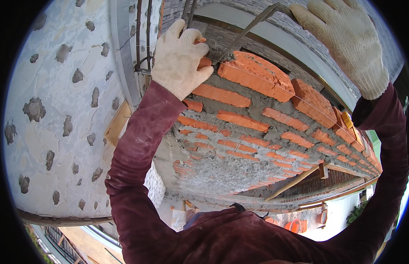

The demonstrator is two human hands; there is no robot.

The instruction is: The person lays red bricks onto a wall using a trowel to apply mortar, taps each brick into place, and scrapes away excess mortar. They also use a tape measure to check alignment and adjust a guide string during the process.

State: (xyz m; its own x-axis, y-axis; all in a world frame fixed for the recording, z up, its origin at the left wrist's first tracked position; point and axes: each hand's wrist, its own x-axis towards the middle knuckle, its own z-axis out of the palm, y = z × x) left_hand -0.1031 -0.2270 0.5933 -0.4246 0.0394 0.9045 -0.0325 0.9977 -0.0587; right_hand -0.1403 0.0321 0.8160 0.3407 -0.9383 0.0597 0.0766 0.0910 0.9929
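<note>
Over on the far left, a white wall (55, 145) is showing rough grey pits all over, with a couple of rebar rods (143, 33) running alongside it. Next along, the left gloved hand (180, 61) is grasping an orange brick (205, 63) at the left end of the top course, though the glove is hiding most of it. Just beside those fingers, the tip of a trowel (248, 31) is hanging, its blade showing pretty much edge-on. A thin string line (255, 78) is stretching across the top of the brick wall (242, 120), where grey mortar is filling the joints. Further right, the right gloved hand (345, 46) is gripping the trowel up high, and a small yellow block (346, 119) is sitting by the top bricks.
</note>
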